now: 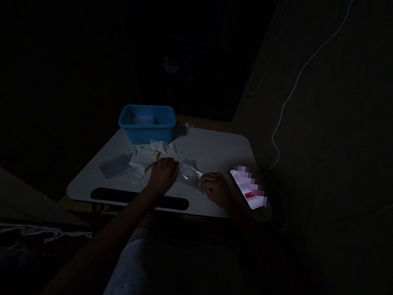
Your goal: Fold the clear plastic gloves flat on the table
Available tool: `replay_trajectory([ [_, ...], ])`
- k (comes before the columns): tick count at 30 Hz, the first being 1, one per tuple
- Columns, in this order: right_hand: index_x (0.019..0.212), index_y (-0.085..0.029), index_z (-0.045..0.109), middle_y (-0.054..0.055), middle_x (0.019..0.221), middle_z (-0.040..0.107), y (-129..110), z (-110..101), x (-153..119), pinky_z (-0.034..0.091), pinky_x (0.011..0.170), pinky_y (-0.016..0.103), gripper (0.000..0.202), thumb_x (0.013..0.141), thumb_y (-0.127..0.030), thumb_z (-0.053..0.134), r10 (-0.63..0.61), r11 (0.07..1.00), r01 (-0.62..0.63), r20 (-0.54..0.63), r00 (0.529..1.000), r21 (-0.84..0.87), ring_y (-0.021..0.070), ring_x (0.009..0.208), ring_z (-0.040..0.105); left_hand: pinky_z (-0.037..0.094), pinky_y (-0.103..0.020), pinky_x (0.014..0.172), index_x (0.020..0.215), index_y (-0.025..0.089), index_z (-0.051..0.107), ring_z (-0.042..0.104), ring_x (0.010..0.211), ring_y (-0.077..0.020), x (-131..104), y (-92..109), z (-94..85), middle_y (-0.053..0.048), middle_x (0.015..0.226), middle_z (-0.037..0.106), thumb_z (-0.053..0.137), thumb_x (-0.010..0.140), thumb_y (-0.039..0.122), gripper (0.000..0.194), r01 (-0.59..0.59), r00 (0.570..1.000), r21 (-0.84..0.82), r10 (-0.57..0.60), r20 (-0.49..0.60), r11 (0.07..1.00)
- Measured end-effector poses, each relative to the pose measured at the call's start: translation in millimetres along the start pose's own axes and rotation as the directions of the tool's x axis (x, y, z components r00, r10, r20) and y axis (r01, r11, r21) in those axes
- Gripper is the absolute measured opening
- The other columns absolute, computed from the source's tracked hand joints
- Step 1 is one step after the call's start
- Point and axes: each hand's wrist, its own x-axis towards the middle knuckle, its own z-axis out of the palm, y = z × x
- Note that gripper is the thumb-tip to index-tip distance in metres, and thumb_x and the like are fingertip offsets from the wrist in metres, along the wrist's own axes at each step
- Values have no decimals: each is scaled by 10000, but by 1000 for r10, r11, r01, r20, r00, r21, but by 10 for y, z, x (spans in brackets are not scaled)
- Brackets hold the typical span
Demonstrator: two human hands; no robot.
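A clear, crinkled plastic bag [188, 176] lies low over the white table, between my two hands. My right hand [215, 188] has its fingers pinched on the bag's right edge. At the bag's left end, my left hand [163, 177] is closed with its fingers curled over; it appears to grip that edge, though the fingertips are hard to see in the dim light. Just left of this hand are crumpled whitish pieces [143, 158], like cloth or paper. Farther left lies a flat, clear plastic packet [115, 166].
A blue plastic basin [150, 133] stands at the table's back left, something pale inside. On the right a lit phone [249, 189] lies near the edge. A dark slot [115, 195] runs along the front of the table [219, 146]. A white cable [299, 74] hangs along the wall.
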Motion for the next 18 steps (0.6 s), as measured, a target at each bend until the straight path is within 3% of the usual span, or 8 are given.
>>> replay_trajectory([
  [9, 718, -219, 674, 18, 845, 708, -43, -15, -113, 423, 774, 303, 289, 656, -40, 455, 11, 1000, -10, -17, 1000, 26, 161, 787, 627, 398, -430, 846, 1007, 187, 573, 466, 1082, -287, -1, 33, -25, -108, 1082, 580, 349, 860, 285, 285, 38, 998, 35, -37, -49, 999],
  [14, 734, -209, 679, 29, 878, 700, -64, -18, -178, 459, 764, 280, 276, 671, -49, 463, 2, 998, 0, -31, 1000, 64, 157, 814, 627, 391, -428, 873, 991, 174, 576, 494, 1049, -264, 12, 28, -25, -113, 1059, 590, 326, 872, 324, 315, 70, 991, -38, -74, -112, 997],
  [16, 740, -212, 680, 23, 870, 697, -71, -21, -171, 467, 764, 269, 289, 675, -45, 454, -1, 998, 3, -29, 1000, 62, 149, 812, 622, 390, -420, 886, 1025, 167, 570, 513, 1019, -246, -24, 23, -49, -113, 1055, 595, 325, 874, 345, 338, 39, 986, -99, -54, -155, 994],
  [18, 737, -215, 681, 20, 855, 697, -77, -23, -156, 467, 773, 270, 298, 676, -38, 449, 2, 999, -1, -30, 1000, 45, 150, 816, 619, 397, -399, 889, 1059, 159, 566, 523, 1009, -229, -97, 24, -76, -112, 1051, 605, 331, 872, 337, 349, -64, 986, -158, 39, -161, 985],
])
